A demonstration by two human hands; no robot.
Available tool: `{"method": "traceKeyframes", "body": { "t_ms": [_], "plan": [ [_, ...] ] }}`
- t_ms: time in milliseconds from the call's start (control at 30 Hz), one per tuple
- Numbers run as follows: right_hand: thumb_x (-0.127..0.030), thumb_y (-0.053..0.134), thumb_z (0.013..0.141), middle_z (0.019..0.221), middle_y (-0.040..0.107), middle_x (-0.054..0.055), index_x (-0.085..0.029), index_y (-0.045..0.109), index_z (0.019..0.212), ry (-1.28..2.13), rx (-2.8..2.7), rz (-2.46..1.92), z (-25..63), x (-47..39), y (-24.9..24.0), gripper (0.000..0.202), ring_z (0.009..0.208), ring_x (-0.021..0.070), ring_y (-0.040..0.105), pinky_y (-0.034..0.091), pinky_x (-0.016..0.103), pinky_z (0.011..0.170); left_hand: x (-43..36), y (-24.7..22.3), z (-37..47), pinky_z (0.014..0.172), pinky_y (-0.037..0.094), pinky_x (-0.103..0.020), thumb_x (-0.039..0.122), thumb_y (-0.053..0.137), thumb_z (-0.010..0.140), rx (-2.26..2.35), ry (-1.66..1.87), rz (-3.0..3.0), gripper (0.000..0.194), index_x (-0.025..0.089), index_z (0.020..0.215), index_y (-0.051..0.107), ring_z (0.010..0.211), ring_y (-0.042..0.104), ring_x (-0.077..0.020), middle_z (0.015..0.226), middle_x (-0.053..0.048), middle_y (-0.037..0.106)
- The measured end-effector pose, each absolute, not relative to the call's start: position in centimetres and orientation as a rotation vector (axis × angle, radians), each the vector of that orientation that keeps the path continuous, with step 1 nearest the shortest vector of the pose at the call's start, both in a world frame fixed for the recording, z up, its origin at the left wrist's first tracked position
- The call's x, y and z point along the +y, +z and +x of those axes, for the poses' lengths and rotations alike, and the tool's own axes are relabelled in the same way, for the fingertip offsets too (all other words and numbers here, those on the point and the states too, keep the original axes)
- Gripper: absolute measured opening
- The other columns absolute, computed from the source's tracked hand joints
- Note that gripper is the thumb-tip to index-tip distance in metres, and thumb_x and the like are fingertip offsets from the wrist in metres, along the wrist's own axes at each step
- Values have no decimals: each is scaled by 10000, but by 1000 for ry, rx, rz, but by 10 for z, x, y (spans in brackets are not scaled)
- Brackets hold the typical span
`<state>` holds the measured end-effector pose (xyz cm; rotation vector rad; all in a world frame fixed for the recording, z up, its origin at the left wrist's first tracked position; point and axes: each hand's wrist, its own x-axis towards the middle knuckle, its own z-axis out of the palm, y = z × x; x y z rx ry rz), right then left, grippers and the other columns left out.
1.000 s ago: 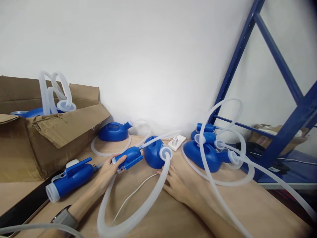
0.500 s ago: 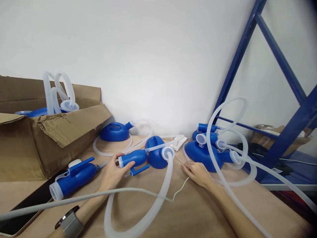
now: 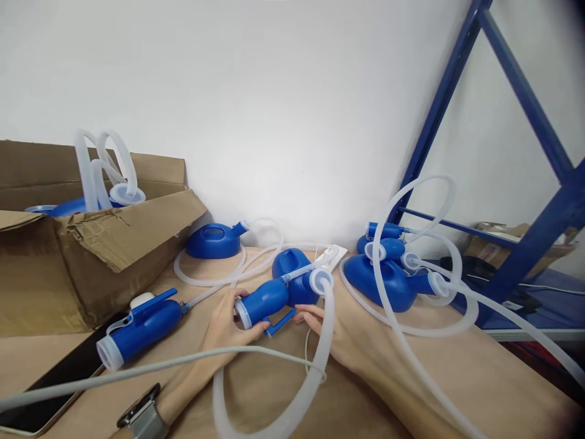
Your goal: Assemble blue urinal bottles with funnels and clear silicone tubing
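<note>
My left hand (image 3: 228, 322) grips a blue urinal funnel (image 3: 266, 300) with a frosted rim, thumb below and fingers at the rim. A blue handle sticks out from its near side, and a hose runs from its narrow far end. My right hand (image 3: 331, 332) has its fingers stretched out at the end of that handle; whether they touch it is hard to tell. A frosted hose (image 3: 315, 360) crosses in front of this hand. Directly behind the funnel stands a blue urinal bottle (image 3: 292, 265) with a frosted cap on the hose.
Another urinal funnel (image 3: 145, 329) lies at left beside a black tablet (image 3: 59, 381). A cardboard box (image 3: 114, 256) holds more hoses. A blue urinal bottle (image 3: 214, 241) stands by the wall. More bottles (image 3: 379, 281) and looped hoses are at right near a blue rack (image 3: 525, 231). A white cable (image 3: 183, 360) crosses in front.
My right hand has moved left from the table near the right-hand bottles to the funnel's handle. My left hand, with the funnel, has shifted slightly right.
</note>
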<state>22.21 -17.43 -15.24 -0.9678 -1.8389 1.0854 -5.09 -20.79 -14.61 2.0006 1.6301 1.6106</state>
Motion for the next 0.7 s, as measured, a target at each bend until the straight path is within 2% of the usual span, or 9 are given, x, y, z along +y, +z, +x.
{"method": "traceKeyframes", "body": {
  "t_ms": [100,167,233,333,400,500,600,700],
  "plan": [
    [-646,756,815,1099,764,111,-238,675,1318,1361,-1562,-933,199,-175,-155,653,1101,312,721,535,505,1045,-211,-156,-46,820,595,-390,432,829,693,1478,1615,2162,560,248,1157,574,989,717,-277,1096,-66,718],
    [-628,864,695,1026,751,83,-236,663,1304,1549,-1414,-910,183,-176,-147,752,979,289,749,602,465,909,-214,-159,-42,818,601,-381,434,833,711,1426,1629,2185,581,250,1192,564,1020,719,-278,1131,-74,719],
    [-602,875,696,962,734,51,-233,660,1266,1702,-1291,-858,168,-176,-136,712,847,238,748,627,393,765,-217,-160,-39,771,610,-364,456,837,716,1433,1647,2109,595,243,1196,558,999,732,-275,1148,-84,723],
    [-572,880,695,791,704,6,-199,680,1090,1825,-1140,-791,151,-170,-127,579,669,181,693,583,299,599,-221,-155,-39,722,620,-359,498,858,670,1491,1637,1937,636,228,1167,567,939,748,-274,1132,-94,738],
    [-499,916,653,746,697,-13,-199,671,1012,1847,-1060,-767,142,-165,-129,528,630,169,667,561,280,570,-221,-151,-42,754,628,-380,515,863,645,1518,1611,1866,655,222,1162,586,964,749,-289,1121,-97,748],
    [-426,903,654,802,725,-13,-222,664,1038,1801,-970,-731,134,-161,-140,496,672,179,676,560,282,584,-219,-146,-51,818,632,-410,508,830,692,1500,1538,1837,596,212,1168,626,1014,746,-302,1150,-108,749],
    [-392,886,660,887,743,-5,-245,657,1117,1736,-923,-724,129,-162,-149,532,745,192,695,557,278,594,-215,-142,-60,811,638,-414,485,816,721,1437,1410,1842,533,205,1146,659,966,761,-294,1157,-112,757],
    [-394,884,651,892,733,-5,-247,663,1118,1695,-921,-740,127,-164,-150,538,766,193,691,556,276,595,-215,-138,-62,773,640,-412,490,853,677,1441,1365,1744,555,197,1107,659,884,776,-296,1046,-101,789]
  ]
}}
